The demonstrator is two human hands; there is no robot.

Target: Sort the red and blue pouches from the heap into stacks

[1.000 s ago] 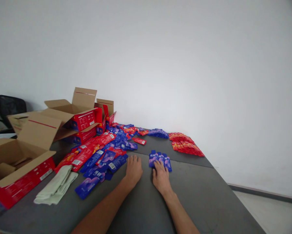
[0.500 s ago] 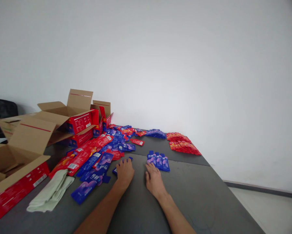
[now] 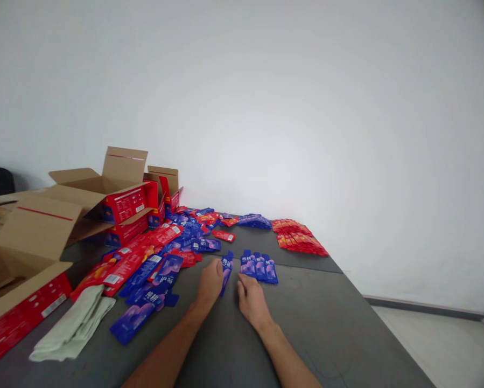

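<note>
My left hand [image 3: 211, 281] is closed around the edge of a blue packet [image 3: 226, 272], flat with a small tab at its top, held tilted just over the table. To its right, overlapping blue packets [image 3: 260, 268] lie in a short row with their tabs pointing away from me. My right hand [image 3: 251, 299] rests on the table at the near left corner of that row, fingers lying forward and slightly bent, with nothing seen in them. Loose blue packets [image 3: 148, 295] lie to the left of my left hand.
A mixed heap of red and blue packets [image 3: 189, 229] spreads across the left and back. Open cardboard boxes [image 3: 124, 205] stand at the left, near a folded pale cloth [image 3: 74, 326]. At the back are stacked red packets [image 3: 300, 237] and a blue row [image 3: 254, 221], before a white wall.
The left hand has picked up a blue packet from the table and turned it up, moving it slightly right toward the row. The right hand has drawn back a little from the row.
</note>
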